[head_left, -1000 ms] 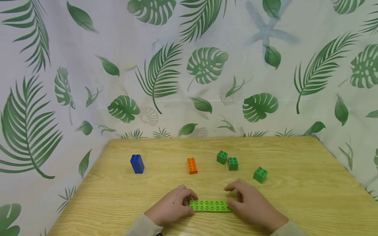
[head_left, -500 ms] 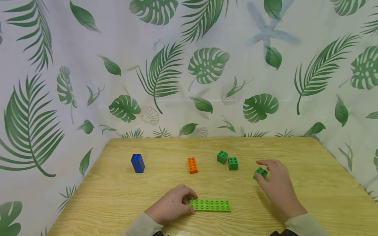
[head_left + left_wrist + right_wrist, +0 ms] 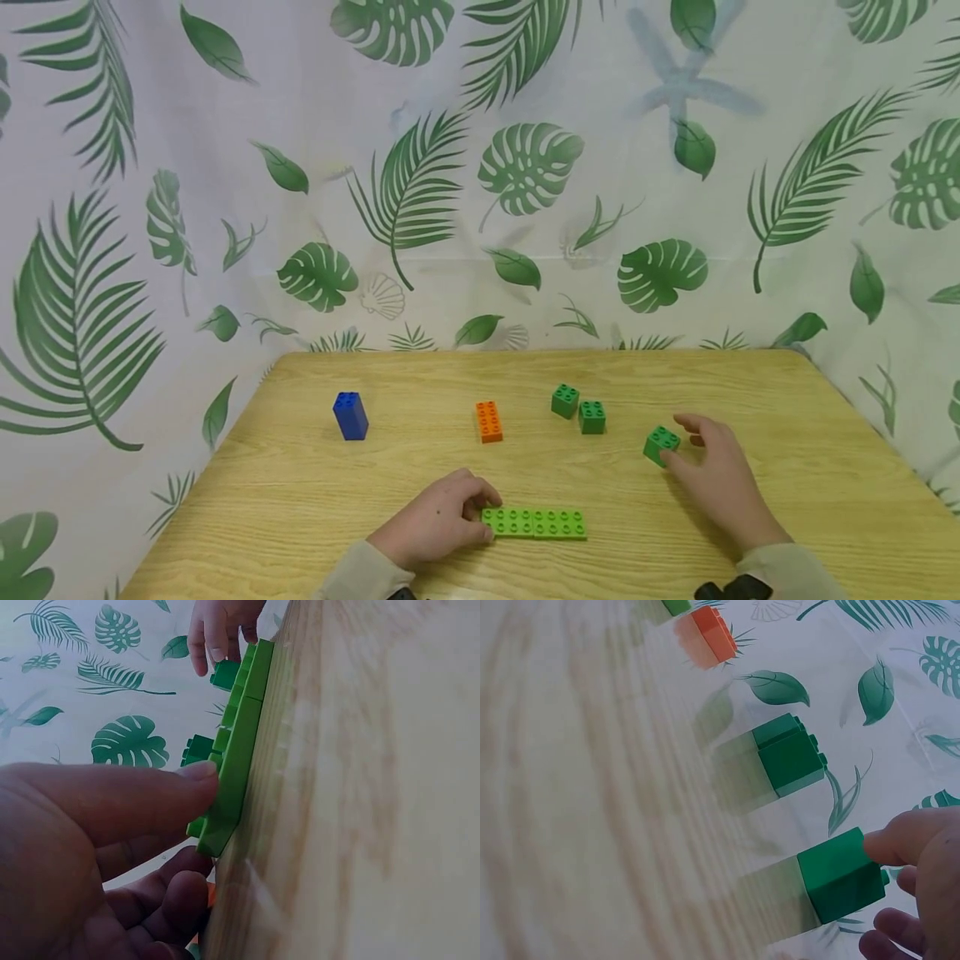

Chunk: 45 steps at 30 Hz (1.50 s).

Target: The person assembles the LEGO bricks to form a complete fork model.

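Two light green building plates (image 3: 533, 523) lie end to end on the table as one strip. My left hand (image 3: 446, 517) holds the strip's left end, its thumb against the near side and its fingers curled round the far edge. To the right, my right hand (image 3: 716, 479) is beside a square green toy brick (image 3: 660, 447), with the fingers spread apart. In the right wrist view the thumb touches or nearly touches that green brick (image 3: 840, 877), while the other fingers stand away from it. The brick sits on the table.
Two more green bricks (image 3: 565, 401) stand close together farther back. An orange brick (image 3: 489, 422) lies left of them, and a tall blue block (image 3: 350, 416) stands farther left. A leaf-patterned cloth (image 3: 442, 317) hangs behind the wooden table (image 3: 300, 500).
My right hand has left the strip's right end and moved right and away to the green brick, then shifted slightly right beside it. My left hand stays at the strip.
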Tool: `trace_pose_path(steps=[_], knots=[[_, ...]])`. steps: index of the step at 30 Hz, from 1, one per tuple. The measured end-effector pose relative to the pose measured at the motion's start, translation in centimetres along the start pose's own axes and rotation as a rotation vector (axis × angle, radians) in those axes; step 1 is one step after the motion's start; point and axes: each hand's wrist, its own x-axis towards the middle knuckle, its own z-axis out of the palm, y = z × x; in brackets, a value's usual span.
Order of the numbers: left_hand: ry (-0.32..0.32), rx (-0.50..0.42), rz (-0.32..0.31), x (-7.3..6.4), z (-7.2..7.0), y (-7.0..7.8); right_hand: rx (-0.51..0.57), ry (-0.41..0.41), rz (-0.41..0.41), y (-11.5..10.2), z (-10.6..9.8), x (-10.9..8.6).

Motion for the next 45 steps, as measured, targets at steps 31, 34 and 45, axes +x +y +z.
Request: trace_pose_path(steps=[31, 34, 45], knots=[[-0.018, -0.025, -0.008, -0.3, -0.4, -0.4, 0.008, -0.037, 0.007, 0.5, 1.2, 0.1], [-0.016, -0.023, -0.009, -0.2, -0.3, -0.3, 0.019, -0.014, 0.002, -0.2, 1.2, -0.3], [-0.021, -0.014, -0.003, 0.1, -0.2, -0.3, 0.182, -0.129, -0.145, -3.4, 3.4, -3.2]])
